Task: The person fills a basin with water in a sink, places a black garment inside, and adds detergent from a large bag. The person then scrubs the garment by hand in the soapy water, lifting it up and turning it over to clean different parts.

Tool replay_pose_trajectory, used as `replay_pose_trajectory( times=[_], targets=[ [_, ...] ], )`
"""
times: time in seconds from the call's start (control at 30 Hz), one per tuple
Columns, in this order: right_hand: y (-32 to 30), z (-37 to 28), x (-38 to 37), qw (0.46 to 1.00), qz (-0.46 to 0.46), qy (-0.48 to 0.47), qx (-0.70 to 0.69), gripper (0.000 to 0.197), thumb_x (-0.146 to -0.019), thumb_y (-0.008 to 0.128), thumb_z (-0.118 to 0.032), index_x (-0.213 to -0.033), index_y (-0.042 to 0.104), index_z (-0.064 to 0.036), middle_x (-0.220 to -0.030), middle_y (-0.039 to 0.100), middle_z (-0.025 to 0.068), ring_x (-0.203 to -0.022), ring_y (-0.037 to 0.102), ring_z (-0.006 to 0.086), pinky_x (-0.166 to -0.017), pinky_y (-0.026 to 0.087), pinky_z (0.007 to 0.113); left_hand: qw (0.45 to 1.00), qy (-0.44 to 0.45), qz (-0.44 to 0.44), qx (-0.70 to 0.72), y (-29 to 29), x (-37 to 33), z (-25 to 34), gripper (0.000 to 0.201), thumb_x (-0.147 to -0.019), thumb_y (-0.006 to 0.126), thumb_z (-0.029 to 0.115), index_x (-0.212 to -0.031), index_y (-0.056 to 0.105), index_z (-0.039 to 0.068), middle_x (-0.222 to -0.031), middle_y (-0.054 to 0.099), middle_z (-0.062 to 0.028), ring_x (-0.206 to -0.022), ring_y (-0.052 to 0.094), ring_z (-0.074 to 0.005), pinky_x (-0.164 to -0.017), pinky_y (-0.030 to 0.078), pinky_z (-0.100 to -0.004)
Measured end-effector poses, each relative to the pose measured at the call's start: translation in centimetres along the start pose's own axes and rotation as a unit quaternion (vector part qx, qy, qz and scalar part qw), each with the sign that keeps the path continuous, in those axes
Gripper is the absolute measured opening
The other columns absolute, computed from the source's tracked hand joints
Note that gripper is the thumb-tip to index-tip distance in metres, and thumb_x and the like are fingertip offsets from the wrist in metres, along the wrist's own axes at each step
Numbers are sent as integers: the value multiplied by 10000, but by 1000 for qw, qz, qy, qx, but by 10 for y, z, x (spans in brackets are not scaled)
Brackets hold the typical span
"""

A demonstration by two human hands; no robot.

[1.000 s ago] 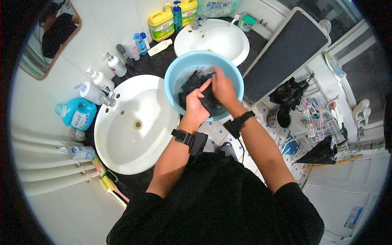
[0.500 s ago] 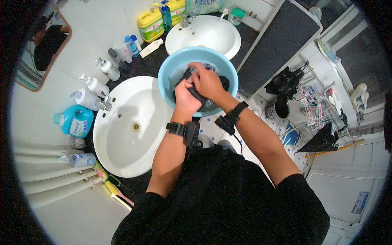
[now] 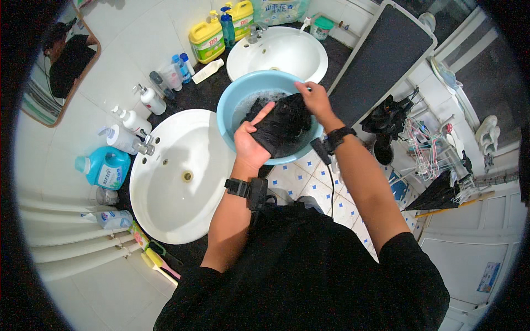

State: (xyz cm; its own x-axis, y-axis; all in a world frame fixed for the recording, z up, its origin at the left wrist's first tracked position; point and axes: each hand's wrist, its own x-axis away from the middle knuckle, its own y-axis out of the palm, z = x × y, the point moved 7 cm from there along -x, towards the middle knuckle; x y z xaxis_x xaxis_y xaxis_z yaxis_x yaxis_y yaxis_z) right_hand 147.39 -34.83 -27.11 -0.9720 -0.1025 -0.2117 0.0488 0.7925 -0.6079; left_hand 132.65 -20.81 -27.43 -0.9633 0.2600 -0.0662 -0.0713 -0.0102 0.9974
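Note:
A light-blue plastic basin (image 3: 225,113) holds sudsy water and a wet black cloth garment (image 3: 282,124), whose kind I cannot make out. The cloth is spread between my hands over the basin. At the basin's near left side my left hand (image 3: 252,144) grips the cloth's edge, with the index finger stretched out across it. My right hand (image 3: 317,103) is closed on the cloth's far right edge, by the basin's right rim. Part of the cloth hangs down into the water.
A white oval sink (image 3: 165,204) lies to the left, and another sink (image 3: 309,49) behind the basin. Pump bottles (image 3: 149,99), a blue detergent jug (image 3: 107,168) and yellow jugs (image 3: 208,41) line the wall. A dark framed board (image 3: 381,60) leans at the right, near wire hangers (image 3: 422,146).
My hands were together, bunching the cloth in the basin. Now they are apart: the right has moved right toward the rim, and the cloth is spread open between them.

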Motion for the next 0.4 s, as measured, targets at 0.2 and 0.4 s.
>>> replay_pose_trajectory(
  times=[0.2, 0.4],
  targets=[
    [6, -2, 26, 936, -344, 49, -45, 387, -749, 689, -371, -724, 605, 6, -742, 612, 97, -685, 564, 201, -607, 442, 352, 994, 72, 82, 3, -39, -2, 32, 721, -629, 378, 182, -1300, 351, -77, -1318, 397, -246, -1215, 389, -378, -1058, 261, -490],
    [62, -105, 89, 955, -238, -157, 87, 206, -705, 663, -177, -846, 551, -77, -820, 618, 179, -833, 619, 251, -748, 452, 399, 996, 37, 70, -27, -51, -15, 7, 679, -673, 383, 199, -1303, 365, -55, -1311, 433, -185, -1200, 413, -327, -1057, 267, -439]
  ],
)
